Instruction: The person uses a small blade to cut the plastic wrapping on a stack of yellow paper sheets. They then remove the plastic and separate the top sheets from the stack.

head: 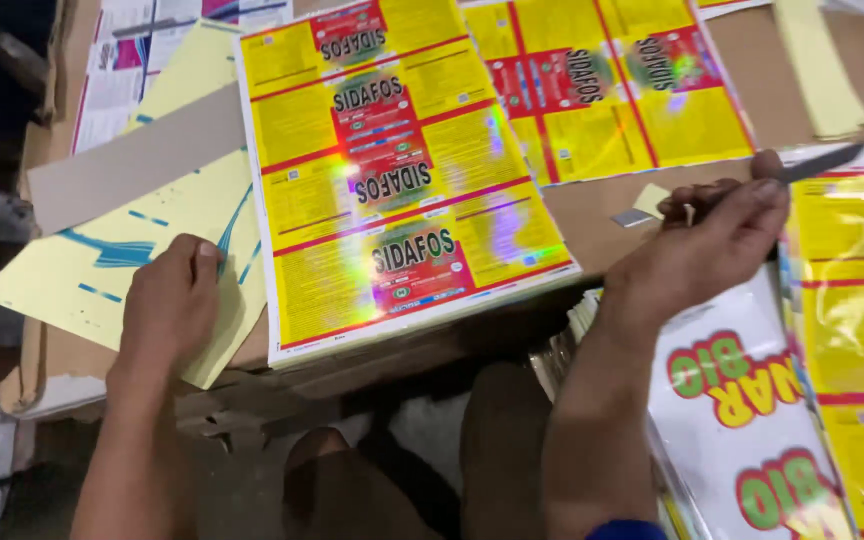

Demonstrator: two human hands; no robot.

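Note:
My left hand (170, 300) rests palm down on a pale yellow backing sheet (102, 265) with blue marks, beside the left edge of a stack of glossy yellow and red label sheets (397, 180). My right hand (712, 245) is raised at the right, fingers pinched on a thin dark blade (817, 163) that points up and right. A small pale yellow scrap (654, 198) lies just behind the fingers. My knees (402, 470) show below the board's edge.
A second yellow and red label sheet (602, 85) lies at the back. More label sheets (852, 330) and white sheets with red and green print (742, 400) are stacked at the right. A grey card strip (142, 155) and cardboard work surface (592, 215) lie beneath.

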